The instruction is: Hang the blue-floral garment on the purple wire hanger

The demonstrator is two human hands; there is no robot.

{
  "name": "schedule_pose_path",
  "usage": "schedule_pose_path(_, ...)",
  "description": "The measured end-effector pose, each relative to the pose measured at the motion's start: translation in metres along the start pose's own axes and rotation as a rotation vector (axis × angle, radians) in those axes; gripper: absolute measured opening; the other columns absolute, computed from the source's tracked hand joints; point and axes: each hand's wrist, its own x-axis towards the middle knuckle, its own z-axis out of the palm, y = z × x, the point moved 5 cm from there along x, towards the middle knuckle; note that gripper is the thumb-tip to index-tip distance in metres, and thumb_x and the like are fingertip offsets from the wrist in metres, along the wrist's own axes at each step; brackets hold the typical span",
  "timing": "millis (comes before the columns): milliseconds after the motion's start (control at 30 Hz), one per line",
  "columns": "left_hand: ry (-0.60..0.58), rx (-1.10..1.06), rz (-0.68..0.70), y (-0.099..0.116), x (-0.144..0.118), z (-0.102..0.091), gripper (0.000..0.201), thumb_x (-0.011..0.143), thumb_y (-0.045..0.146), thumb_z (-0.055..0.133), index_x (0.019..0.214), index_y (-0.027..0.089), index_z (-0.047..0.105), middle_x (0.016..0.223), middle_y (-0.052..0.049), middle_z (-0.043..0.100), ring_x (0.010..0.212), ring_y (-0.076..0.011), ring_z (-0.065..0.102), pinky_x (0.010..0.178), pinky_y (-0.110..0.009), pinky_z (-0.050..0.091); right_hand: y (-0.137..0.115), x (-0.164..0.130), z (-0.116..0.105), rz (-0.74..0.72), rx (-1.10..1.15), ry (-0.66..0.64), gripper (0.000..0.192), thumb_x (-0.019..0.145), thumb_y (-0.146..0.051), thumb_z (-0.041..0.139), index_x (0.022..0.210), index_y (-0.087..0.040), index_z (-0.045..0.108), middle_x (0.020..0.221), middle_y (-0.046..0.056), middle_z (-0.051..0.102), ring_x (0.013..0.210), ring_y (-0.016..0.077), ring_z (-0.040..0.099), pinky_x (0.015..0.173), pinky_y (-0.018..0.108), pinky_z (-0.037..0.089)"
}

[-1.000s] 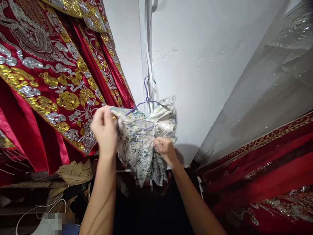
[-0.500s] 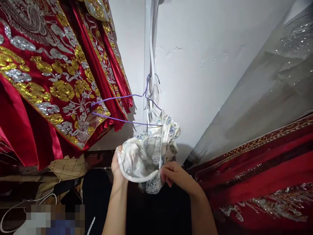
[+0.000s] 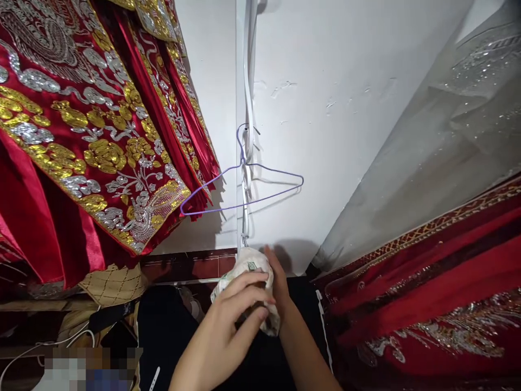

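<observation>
Left hand [image 3: 228, 321] curls its fingers over a bunched pale garment [image 3: 249, 259] at lower centre of the frame; the right hand [image 3: 282, 288] lies along its right side, though I can't tell whether those fingers grip. The garment sits between both, below a purple hanger [image 3: 243, 161]. Its green mark [image 3: 252, 266] is too small to read.

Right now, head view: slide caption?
Patterned cloth bunched between left hand and right hand, below a purple hanger; red garment alongside.
</observation>
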Motion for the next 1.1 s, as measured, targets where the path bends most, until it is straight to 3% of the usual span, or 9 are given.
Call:
schedule_pose_path(167,0.245,0.073,-0.008,-0.03,-0.007,-0.049,0.046,0.1,0.042,0.049,0.146,0.037,0.05,0.151,-0.006,0.05,0.142,-0.0288,0.042,0.12,-0.041,0.03,-0.028,-0.005,0.017,0.414,0.2,-0.317,0.03,0.072,-0.044,0.075,0.087,-0.019,0.071,0.077,0.004,0.069,0.067,0.0174,0.063,0.063,0.027,0.05)
schedule_pose_path(300,-0.096,0.056,-0.13,-0.068,-0.007,-0.032,0.053,0.101,0.058,0.031,0.099,0.021,0.07,0.097,-0.008,0.067,0.097,-0.0278,0.06,0.087,-0.035,0.047,-0.085,-0.012,0.015,0.243,-0.315,-0.872,0.01,0.072,-0.023,0.075,0.079,-0.016,0.073,0.073,0.001,0.068,0.067,0.0155,0.06,0.066,0.025,0.048)
schedule_pose_path(367,-0.226,0.113,-0.23,-0.084,-0.013,-0.027,0.056,0.1,0.06,0.033,0.071,0.018,0.057,0.071,-0.002,0.053,0.071,-0.0198,0.05,0.066,-0.029,0.04,-0.112,0.003,-0.004,0.011,-0.511,-0.779,0.011,0.08,-0.02,0.063,0.077,-0.016,0.073,0.072,0.001,0.067,0.067,0.0152,0.059,0.064,0.025,0.045)
schedule_pose_path(433,-0.218,0.192,-0.32,-0.095,-0.021,-0.037,0.053,0.098,0.061,0.039,0.067,0.018,0.047,0.066,0.001,0.042,0.065,-0.0155,0.04,0.06,-0.027,0.031,-0.132,0.03,-0.035,-0.179,-0.598,-0.407,0.019,0.081,-0.017,0.056,0.087,-0.017,0.074,0.077,0.002,0.069,0.066,0.0146,0.058,0.061,0.024,0.042)
schedule_pose_path(500,-0.135,0.276,-0.385,-0.1,-0.028,-0.058,0.051,0.096,0.061,0.042,0.069,0.018,0.045,0.066,0.002,0.04,0.065,-0.0149,0.038,0.06,-0.026,0.026,-0.134,0.056,-0.067,-0.267,-0.603,-0.039,0.037,0.079,-0.016,0.055,0.113,-0.021,0.071,0.082,0.001,0.071,0.061,0.014,0.055,0.056,0.023,0.039)
schedule_pose_path(567,-0.115,0.355,-0.446,-0.103,-0.033,-0.077,0.051,0.096,0.061,0.042,0.066,0.019,0.045,0.064,0.002,0.04,0.063,-0.0153,0.039,0.059,-0.027,0.025,-0.119,0.079,-0.084,-0.277,-0.658,0.104,0.06,0.076,-0.014,0.054,0.134,-0.025,0.059,0.081,-0.001,0.071,0.057,0.0143,0.053,0.056,0.024,0.039)
schedule_pose_path(767,-0.142,0.57,-0.509,-0.109,-0.026,-0.101,0.032,0.086,0.053,0.06,0.077,0.022,0.065,0.074,-0.005,0.064,0.069,-0.0233,0.059,0.062,-0.028,0.035,-0.079,0.098,-0.092,-0.294,-0.745,-0.01,0.042,0.073,-0.012,0.048,0.106,-0.02,0.072,0.096,0.003,0.074,0.087,0.0223,0.064,0.076,0.029,0.046)
schedule_pose_path(933,0.134,0.628,-0.29,-0.083,0.015,-0.121,0.034,0.088,0.051,0.057,0.076,0.02,0.06,0.082,-0.006,0.066,0.08,-0.024,0.06,0.073,-0.03,0.042,-0.105,0.075,-0.111,-0.29,-0.747,-0.159,0.046,0.072,-0.01,0.044,0.105,-0.021,0.074,0.109,0.003,0.074,0.104,0.024,0.066,0.087,0.031,0.047)
schedule_pose_path(1100,0.451,0.307,-0.116,-0.059,0.069,-0.15,0.03,0.089,0.048,0.06,0.088,0.018,0.063,0.08,-0.001,0.064,0.074,-0.0172,0.056,0.067,-0.024,0.042,-0.12,0.065,-0.106,-0.28,-0.748,-0.211,0.045,0.072,-0.01,0.044,0.104,-0.019,0.074,0.106,0.004,0.075,0.102,0.0242,0.066,0.085,0.031,0.046)
